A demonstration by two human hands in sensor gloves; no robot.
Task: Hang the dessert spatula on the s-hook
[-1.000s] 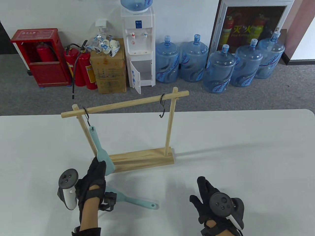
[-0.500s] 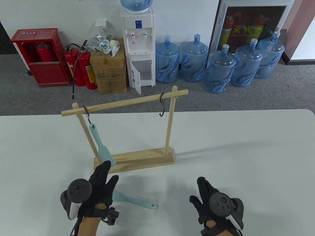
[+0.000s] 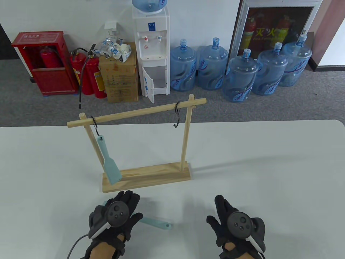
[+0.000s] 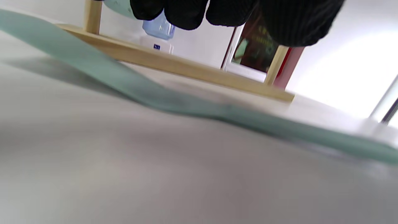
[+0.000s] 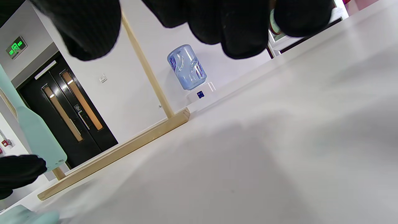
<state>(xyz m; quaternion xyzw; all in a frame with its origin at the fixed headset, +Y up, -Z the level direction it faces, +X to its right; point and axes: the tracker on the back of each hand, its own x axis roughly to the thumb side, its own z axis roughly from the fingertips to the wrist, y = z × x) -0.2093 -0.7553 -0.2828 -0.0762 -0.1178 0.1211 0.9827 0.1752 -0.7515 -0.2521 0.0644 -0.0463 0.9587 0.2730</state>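
One teal dessert spatula (image 3: 109,162) hangs from the left S-hook (image 3: 94,126) on the wooden rack's bar (image 3: 134,112). It also shows in the right wrist view (image 5: 37,137). The right S-hook (image 3: 177,116) is empty. A second teal spatula (image 3: 156,223) lies flat on the table, its blade end hidden under my left hand (image 3: 118,211). In the left wrist view this spatula (image 4: 155,96) lies below my fingers (image 4: 186,12), and they do not grip it. My right hand (image 3: 229,221) lies open and empty on the table to the right.
The rack's wooden base (image 3: 147,176) stands just beyond both hands, with two uprights. The white table (image 3: 269,175) spreads to the right. Water bottles, a dispenser and fire extinguishers stand on the floor behind the table.
My left hand let go of the hanging spatula's blade and moved back and right, over the spatula on the table. The hanging spatula now hangs free. My right hand stayed put.
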